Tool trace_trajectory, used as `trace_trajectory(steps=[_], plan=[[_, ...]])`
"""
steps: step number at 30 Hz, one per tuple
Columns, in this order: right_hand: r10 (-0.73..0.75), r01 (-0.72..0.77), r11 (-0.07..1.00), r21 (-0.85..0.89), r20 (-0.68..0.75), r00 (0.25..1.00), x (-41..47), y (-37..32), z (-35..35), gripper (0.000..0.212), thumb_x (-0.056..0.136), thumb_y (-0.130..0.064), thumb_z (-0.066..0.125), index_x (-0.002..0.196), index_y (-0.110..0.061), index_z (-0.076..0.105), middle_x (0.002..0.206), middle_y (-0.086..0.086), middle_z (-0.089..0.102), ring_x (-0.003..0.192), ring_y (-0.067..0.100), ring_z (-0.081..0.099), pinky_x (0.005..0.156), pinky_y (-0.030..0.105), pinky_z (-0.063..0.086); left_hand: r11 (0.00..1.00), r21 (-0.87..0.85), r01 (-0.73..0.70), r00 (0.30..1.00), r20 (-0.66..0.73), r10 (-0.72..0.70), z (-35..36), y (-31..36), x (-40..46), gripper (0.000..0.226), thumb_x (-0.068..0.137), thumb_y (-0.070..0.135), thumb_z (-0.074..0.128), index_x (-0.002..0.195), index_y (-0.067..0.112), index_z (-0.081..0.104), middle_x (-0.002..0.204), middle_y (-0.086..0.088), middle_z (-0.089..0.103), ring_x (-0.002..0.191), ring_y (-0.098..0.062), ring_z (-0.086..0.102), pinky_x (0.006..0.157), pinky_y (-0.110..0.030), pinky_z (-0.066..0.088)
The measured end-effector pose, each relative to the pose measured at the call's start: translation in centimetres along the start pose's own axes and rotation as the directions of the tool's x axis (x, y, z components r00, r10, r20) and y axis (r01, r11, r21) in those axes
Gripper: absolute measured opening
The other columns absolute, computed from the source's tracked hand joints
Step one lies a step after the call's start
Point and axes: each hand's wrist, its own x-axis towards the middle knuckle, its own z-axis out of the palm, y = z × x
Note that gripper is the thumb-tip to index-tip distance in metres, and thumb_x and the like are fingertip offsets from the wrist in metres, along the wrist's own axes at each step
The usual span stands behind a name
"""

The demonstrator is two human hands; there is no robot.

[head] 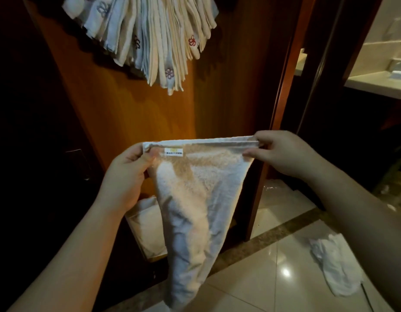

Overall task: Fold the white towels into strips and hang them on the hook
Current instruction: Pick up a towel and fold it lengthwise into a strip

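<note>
Your left hand pinches the top left corner of the white terry towel, which hangs at centre; your right hand pinches its top right corner. At 12 o'clock, folded white towel strips hang against the wooden door.

Between the hanging towels above and the held towel below, the wooden panel shows bare, leaving open room above both hands. The towel stretched between the left hand and right hand blocks the space beneath. A crumpled cloth lies on the floor at right.
</note>
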Motion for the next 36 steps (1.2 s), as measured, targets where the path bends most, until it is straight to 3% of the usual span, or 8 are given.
trace_trajectory(steps=[5,9,12,17,22,27,32,36], plan=[[0.108,-0.007,0.933,0.360,-0.261,0.959,-1.1,-0.8,2.6,0.021,0.092,-0.034,0.069,0.091,-0.048,0.054,0.093,-0.017,0.063,0.089,-0.005,0.059,0.065,0.015,0.045,0.998,-0.066,0.002,0.999,-0.036,-0.004,0.1,0.0,0.0,0.019,0.089,0.035,0.066,0.100,0.023,0.076,0.099,-0.007,0.074,0.092,-0.026,0.066,0.083,-0.046,0.049],[0.251,0.021,0.784,0.620,-0.348,0.903,-1.2,-1.3,4.3,0.022,0.098,-0.034,0.063,0.110,-0.051,0.053,0.108,-0.013,0.065,0.096,-0.002,0.064,0.075,0.017,0.053,0.998,-0.053,-0.030,0.999,-0.021,0.029,0.7,0.1,-0.1,0.018,0.092,0.037,0.062,0.100,0.029,0.076,0.101,-0.003,0.073,0.095,-0.023,0.066,0.082,-0.045,0.050],[0.317,-0.040,0.843,0.537,-0.436,0.842,-0.9,-1.0,5.3,0.008,0.102,-0.046,0.051,0.099,-0.046,0.058,0.099,-0.013,0.066,0.087,-0.002,0.062,0.071,0.025,0.048,0.999,-0.010,-0.030,1.000,-0.007,0.030,1.2,-0.1,-0.2,0.019,0.095,0.039,0.059,0.102,0.032,0.075,0.098,0.003,0.073,0.089,-0.016,0.065,0.075,-0.039,0.050],[0.297,0.033,0.865,0.500,-0.564,0.771,-1.1,-1.2,5.9,0.025,0.105,-0.043,0.046,0.097,-0.066,0.049,0.084,-0.035,0.060,0.069,-0.011,0.056,0.055,0.005,0.040,0.997,0.019,-0.081,0.997,0.004,0.081,2.3,0.4,-0.7,0.020,0.099,0.032,0.055,0.101,0.036,0.074,0.097,0.006,0.076,0.083,-0.009,0.072,0.061,-0.022,0.056],[0.256,0.023,0.902,0.431,-0.578,0.775,-2.0,0.0,6.6,0.020,0.104,-0.046,0.047,0.095,-0.063,0.053,0.076,-0.028,0.059,0.060,-0.005,0.052,0.051,0.010,0.038,0.999,-0.047,-0.009,0.996,-0.084,0.005,3.4,0.4,-1.7,0.019,0.099,0.025,0.056,0.098,0.029,0.074,0.095,-0.002,0.076,0.085,-0.022,0.073,0.071,-0.046,0.060],[0.317,0.054,0.866,0.497,-0.629,0.710,-2.9,0.4,6.6,0.049,0.101,-0.055,0.045,0.066,-0.021,0.049,0.060,-0.014,0.049,0.051,0.002,0.043,0.045,0.012,0.032,0.998,-0.054,0.031,0.998,-0.050,-0.034,4.0,0.6,-2.3,0.020,0.094,0.032,0.055,0.095,0.032,0.075,0.092,-0.002,0.075,0.085,-0.027,0.071,0.080,-0.062,0.055],[0.440,-0.005,0.569,0.823,-0.300,0.846,-3.4,0.8,5.8,0.047,0.080,-0.072,0.062,0.079,-0.026,0.070,0.077,-0.005,0.072,0.070,0.012,0.070,0.058,0.022,0.055,0.983,-0.136,0.123,0.992,0.007,-0.123,4.2,0.5,-2.5,0.020,0.090,0.035,0.058,0.095,0.029,0.076,0.089,-0.005,0.074,0.083,-0.029,0.068,0.083,-0.069,0.050],[0.179,-0.264,0.232,0.936,0.225,0.958,-4.2,2.6,5.7,0.067,0.061,-0.054,0.092,0.113,-0.015,0.076,0.119,0.016,0.073,0.109,0.032,0.071,0.080,0.037,0.060,0.958,-0.193,0.213,0.976,0.090,-0.199,3.8,0.2,-2.4,0.025,0.090,0.034,0.059,0.103,0.019,0.076,0.106,-0.026,0.067,0.097,-0.041,0.059,0.092,-0.068,0.043]])
